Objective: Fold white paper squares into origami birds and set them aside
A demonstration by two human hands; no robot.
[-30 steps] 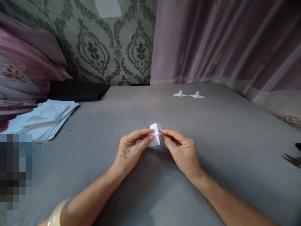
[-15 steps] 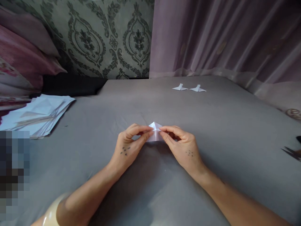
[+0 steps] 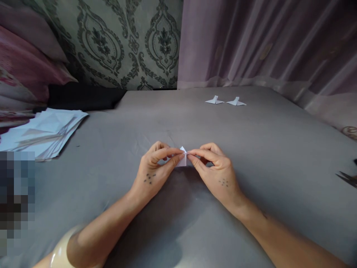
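A small folded piece of white paper (image 3: pixel 182 160) is held just above the grey cloth surface, its pointed top facing away from me. My left hand (image 3: pixel 156 163) pinches its left side between thumb and forefinger. From the other side, the thumb and forefinger of my right hand (image 3: pixel 214 163) close on the paper's right edge near the point. The fingertips hide part of the folds. Farther back lie two folded white paper shapes (image 3: pixel 215 100), side by side, each with a raised middle and two pointed sides.
A stack of white paper sheets (image 3: pixel 52 128) lies at the left, in front of a dark folded cloth (image 3: pixel 86 97). Scissors (image 3: pixel 347 178) rest at the right edge of view. Lilac curtains (image 3: pixel 223 44) and a patterned wall (image 3: pixel 128 41) border the grey surface (image 3: pixel 145 115) at the back.
The paper between my fingers looks narrower, its right side now folded in. My right fingertips have moved slightly left, closer to my left ones. The view has tilted down a little.
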